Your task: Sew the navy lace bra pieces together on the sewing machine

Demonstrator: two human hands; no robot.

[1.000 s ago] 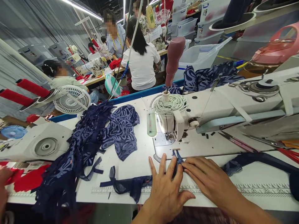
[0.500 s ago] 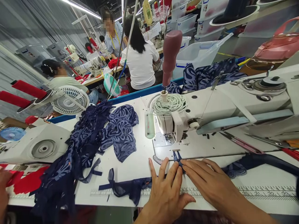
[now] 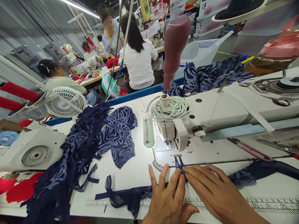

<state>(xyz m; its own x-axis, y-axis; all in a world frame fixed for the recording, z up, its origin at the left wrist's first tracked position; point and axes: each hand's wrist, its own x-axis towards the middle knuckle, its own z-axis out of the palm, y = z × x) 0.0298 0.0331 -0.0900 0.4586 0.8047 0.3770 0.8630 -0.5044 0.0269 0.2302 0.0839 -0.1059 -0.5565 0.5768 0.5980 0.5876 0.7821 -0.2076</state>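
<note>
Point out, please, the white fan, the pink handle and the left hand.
White fan (image 3: 63, 105): head view, round grille.
Pink handle (image 3: 173, 53): head view, its middle.
Left hand (image 3: 165, 197): head view, its back.

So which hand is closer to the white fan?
Left. The white fan is far off to the left and behind. The left hand is to its right, nearer the camera; the right hand is farther right still.

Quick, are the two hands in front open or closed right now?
Left hand: open, fingers spread, touching the dark blue fabric.
Right hand: fingers straight, tips at that fabric; thumb hidden, so I can't tell if it's pinching.
</note>
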